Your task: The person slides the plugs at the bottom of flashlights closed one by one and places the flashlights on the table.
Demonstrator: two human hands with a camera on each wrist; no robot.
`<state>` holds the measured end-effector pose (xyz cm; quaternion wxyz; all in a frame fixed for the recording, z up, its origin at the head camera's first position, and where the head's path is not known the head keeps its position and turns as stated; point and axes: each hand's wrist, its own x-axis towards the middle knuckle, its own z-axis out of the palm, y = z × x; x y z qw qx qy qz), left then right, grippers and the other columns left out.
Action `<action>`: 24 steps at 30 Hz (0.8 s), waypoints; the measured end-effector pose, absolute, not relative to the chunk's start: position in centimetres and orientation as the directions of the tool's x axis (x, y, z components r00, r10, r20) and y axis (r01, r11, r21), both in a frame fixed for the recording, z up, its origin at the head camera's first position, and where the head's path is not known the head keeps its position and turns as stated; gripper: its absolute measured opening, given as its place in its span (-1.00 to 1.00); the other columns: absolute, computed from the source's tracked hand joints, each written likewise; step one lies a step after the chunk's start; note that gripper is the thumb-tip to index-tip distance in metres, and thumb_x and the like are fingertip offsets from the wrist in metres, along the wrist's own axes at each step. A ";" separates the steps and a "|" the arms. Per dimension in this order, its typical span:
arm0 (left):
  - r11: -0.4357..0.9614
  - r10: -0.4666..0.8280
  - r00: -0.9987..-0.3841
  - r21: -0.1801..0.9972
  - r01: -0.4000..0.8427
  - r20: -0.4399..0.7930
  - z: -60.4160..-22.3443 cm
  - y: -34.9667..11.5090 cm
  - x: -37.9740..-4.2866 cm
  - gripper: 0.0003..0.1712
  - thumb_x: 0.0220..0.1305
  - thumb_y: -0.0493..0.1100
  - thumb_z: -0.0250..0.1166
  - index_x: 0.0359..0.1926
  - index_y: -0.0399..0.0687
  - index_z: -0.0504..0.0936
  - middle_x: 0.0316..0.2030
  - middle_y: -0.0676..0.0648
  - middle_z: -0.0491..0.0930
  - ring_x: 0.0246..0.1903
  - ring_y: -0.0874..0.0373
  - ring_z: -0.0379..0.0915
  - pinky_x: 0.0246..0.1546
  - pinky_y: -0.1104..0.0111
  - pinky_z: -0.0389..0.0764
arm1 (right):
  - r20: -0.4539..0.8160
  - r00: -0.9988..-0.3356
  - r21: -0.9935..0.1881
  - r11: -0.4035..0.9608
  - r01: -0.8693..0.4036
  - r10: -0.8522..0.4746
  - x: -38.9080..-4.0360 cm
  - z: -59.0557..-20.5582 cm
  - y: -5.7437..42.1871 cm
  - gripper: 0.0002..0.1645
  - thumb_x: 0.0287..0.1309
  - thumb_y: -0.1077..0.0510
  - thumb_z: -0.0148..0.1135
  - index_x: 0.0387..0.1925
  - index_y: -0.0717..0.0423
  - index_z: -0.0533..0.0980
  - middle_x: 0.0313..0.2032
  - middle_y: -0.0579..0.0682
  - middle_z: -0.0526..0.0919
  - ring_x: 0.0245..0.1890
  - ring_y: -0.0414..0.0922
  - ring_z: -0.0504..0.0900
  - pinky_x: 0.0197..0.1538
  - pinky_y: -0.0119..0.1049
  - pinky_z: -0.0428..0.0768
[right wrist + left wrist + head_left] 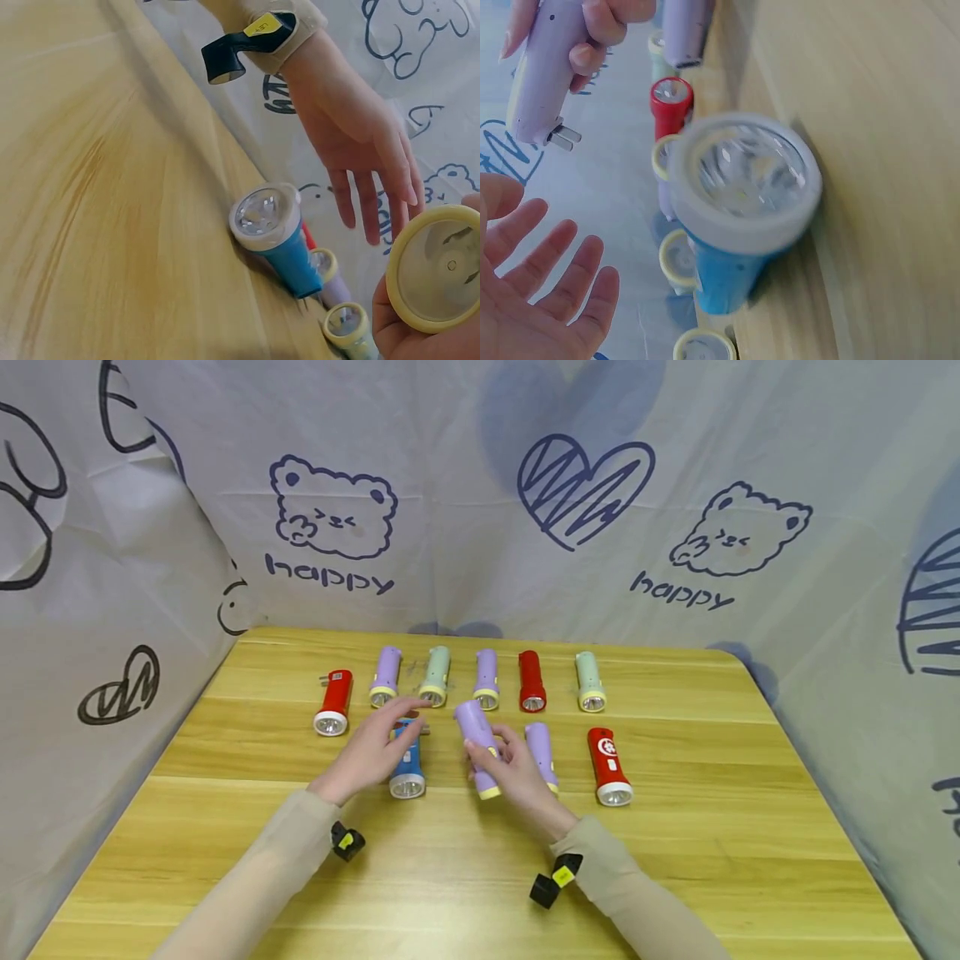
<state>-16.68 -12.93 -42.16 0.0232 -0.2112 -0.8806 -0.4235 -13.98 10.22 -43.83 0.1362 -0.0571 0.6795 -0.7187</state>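
My right hand [517, 770] grips a purple flashlight [476, 727] with a yellow rim, raised over the table. Two metal plug prongs [565, 137] stick out of its tail in the left wrist view. My left hand [367, 756] hovers above a blue flashlight [408, 770] with a white rim, its fingers [551, 259] spread and holding nothing. The blue flashlight's lens end faces the near side, and prongs show at its side. Just beyond the right hand lies another purple flashlight [540, 750], partly covered by that hand.
Along the back stand purple [387, 670], green [437, 670], purple [487, 672], red [530, 677] and green flashlights [588, 675] in a row. Red-and-white flashlights lie at left [337, 693] and right [606, 760]. A printed cloth [465, 568] encloses the wooden table [450, 893].
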 end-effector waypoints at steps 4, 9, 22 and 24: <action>0.503 0.350 -0.910 0.775 0.384 0.223 -41.8 -12.6 -16.6 -0.56 0.54 -0.16 0.09 0.33 -0.19 0.46 0.28 -0.19 0.52 0.20 -0.12 0.53 0.24 -0.02 0.58 | -0.072 -0.958 -0.996 -0.035 0.085 -0.278 -13.8 -43.4 10.6 -0.58 0.43 0.22 0.13 0.21 0.33 0.36 -0.32 -0.18 0.67 -0.36 -0.23 0.66 -0.22 -0.36 0.69; 0.465 0.333 -0.915 0.804 0.370 0.229 -41.3 -12.1 -16.4 -0.55 0.54 -0.14 0.10 0.34 -0.21 0.45 0.28 -0.22 0.52 0.21 -0.12 0.53 0.24 0.00 0.59 | -0.028 -0.961 -1.000 -0.007 0.031 -0.275 -13.6 -43.0 11.1 -0.57 0.44 0.21 0.11 0.24 0.30 0.37 -0.32 -0.08 0.72 -0.38 -0.27 0.67 -0.25 -0.40 0.67; 0.387 0.264 -0.920 0.841 0.377 0.291 -39.8 -10.3 -15.8 -0.56 0.51 -0.06 0.16 0.31 -0.09 0.52 0.24 -0.15 0.59 0.24 -0.07 0.51 0.29 0.00 0.54 | 0.197 -0.930 -0.978 0.002 -0.208 -0.309 -13.6 -42.8 12.2 -0.58 0.46 0.26 -0.02 0.23 0.43 0.31 -0.27 0.30 0.64 -0.39 -0.28 0.67 -0.30 -0.37 0.69; 0.381 0.264 -0.915 0.838 0.390 0.305 -39.8 -10.1 -15.9 -0.57 0.51 -0.08 0.17 0.30 -0.09 0.53 0.25 -0.14 0.58 0.24 -0.07 0.51 0.29 0.00 0.54 | 0.218 -0.921 -0.974 -0.012 -0.226 -0.324 -13.7 -42.9 12.4 -0.57 0.46 0.25 -0.02 0.24 0.42 0.29 -0.27 0.24 0.62 -0.41 -0.26 0.68 -0.29 -0.34 0.71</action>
